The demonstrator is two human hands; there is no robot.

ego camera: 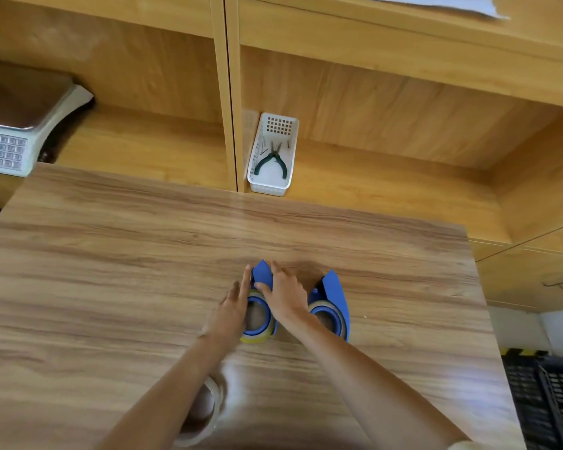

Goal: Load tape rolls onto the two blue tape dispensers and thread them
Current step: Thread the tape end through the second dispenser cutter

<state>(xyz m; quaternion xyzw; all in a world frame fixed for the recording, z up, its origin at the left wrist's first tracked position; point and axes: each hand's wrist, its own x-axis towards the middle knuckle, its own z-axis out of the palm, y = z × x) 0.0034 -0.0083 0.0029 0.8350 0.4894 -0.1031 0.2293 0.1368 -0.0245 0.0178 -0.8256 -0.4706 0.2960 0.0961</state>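
Two blue tape dispensers stand side by side on the wooden table (111,271). The left dispenser (262,277) carries a yellowish tape roll (257,337) on its blue hub. My right hand (285,295) lies over its top with fingers spread, touching the blue plate. My left hand (233,308) is flat against the roll's left side, fingers straight. The right dispenser (335,293) holds a tape roll (325,315) and stands free. A clear tape roll (205,414) lies near the table's front edge, partly hidden under my left forearm.
A white basket (272,154) with green-handled pliers sits on the shelf behind the table. A weighing scale (17,125) stands at the far left. Black crates (546,401) are on the floor at the right, beyond the table's edge.
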